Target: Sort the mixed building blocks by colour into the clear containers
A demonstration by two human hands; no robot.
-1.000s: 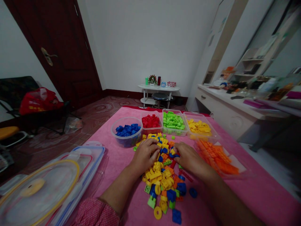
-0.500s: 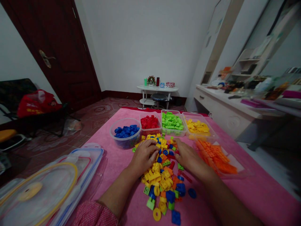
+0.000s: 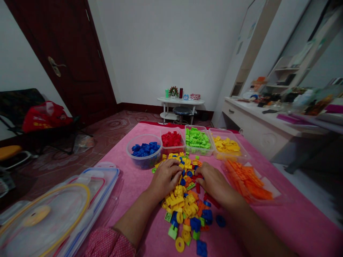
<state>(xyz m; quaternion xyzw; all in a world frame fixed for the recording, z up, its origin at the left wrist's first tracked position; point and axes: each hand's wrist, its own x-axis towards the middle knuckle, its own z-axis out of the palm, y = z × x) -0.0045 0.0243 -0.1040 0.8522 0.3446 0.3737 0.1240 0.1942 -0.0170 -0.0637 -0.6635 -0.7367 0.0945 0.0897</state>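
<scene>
A loose pile of mixed toy building bricks point(image 3: 178, 203) in yellow, blue, green, orange and red runs down the middle of the pink cloth. My left hand point(image 3: 166, 178) lies over the pile's left side, fingers curled inward and thumb close to them; anything between them is hidden. On the right side, my right hand point(image 3: 213, 180) has thumb and forefinger closed about a red brick point(image 3: 197, 177). Another long red brick point(image 3: 211, 200) lies under that hand's wrist side. A blue round piece point(image 3: 220, 221) sits apart at the pile's right.
Behind the pile stand a round tub point(image 3: 128, 151) of blue bricks and boxes of red point(image 3: 171, 139), green point(image 3: 197, 137) and yellow bricks point(image 3: 226, 145). An orange-brick box point(image 3: 278, 200) is at right. Stacked clear lids point(image 3: 66, 207) cover the cloth's left side.
My right hand's fingers have drawn in around the red brick, with the hand slightly lower over the pile. My left hand keeps nearly the same pose. The view has shifted slightly.
</scene>
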